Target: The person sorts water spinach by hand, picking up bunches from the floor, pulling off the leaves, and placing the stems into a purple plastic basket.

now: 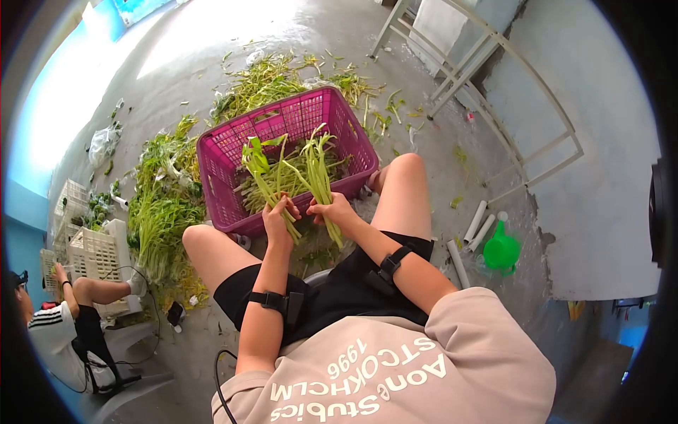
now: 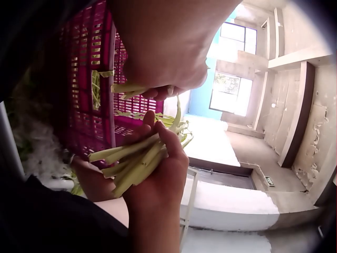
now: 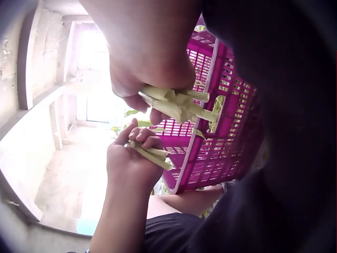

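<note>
Near the middle of the head view, the left hand (image 1: 277,218) closes round a few green stems (image 1: 265,177) and the right hand (image 1: 337,213) round a thicker bunch (image 1: 319,169), apparently keeping them separate at the purple basket's (image 1: 236,138) near edge, though fingertips are partly hidden.

The crate (image 1: 357,152) was coloured magenta (with latticed walls); the stalks (image 1: 318,169) were tinted green; the beige shirt (image 1: 466,346) was lettered in white.
</note>
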`<control>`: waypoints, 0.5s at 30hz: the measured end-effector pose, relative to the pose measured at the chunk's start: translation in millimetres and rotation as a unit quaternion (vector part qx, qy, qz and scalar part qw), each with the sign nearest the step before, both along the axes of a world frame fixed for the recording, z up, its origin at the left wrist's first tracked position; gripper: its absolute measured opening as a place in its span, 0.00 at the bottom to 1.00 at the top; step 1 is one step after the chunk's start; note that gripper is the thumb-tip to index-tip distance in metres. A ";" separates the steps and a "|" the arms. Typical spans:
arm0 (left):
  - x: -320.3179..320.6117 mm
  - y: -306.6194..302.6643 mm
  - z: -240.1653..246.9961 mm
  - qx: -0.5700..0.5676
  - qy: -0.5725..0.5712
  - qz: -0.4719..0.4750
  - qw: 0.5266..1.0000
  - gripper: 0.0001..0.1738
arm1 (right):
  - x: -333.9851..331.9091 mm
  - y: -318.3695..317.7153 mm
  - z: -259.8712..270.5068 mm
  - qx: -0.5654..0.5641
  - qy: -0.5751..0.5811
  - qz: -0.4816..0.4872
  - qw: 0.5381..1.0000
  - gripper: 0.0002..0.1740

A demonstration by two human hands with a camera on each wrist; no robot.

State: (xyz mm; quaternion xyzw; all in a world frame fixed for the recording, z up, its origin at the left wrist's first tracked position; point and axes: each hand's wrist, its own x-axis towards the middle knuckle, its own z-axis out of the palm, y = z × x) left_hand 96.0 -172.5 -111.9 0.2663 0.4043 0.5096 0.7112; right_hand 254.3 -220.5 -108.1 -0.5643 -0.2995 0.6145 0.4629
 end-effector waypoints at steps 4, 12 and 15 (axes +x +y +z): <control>3.7 1.4 -9.8 -0.018 0.033 -0.033 0.999 0.11 | 2.3 -2.9 1.3 0.043 0.010 -0.018 0.999 0.11; 9.2 -8.8 -21.5 0.005 0.001 -0.078 0.997 0.12 | -15.9 5.4 -3.7 0.103 0.039 0.040 0.993 0.12; 11.8 -18.5 -9.8 -0.044 -0.012 -0.050 0.998 0.14 | -4.3 0.0 -5.0 0.096 0.021 0.067 0.993 0.12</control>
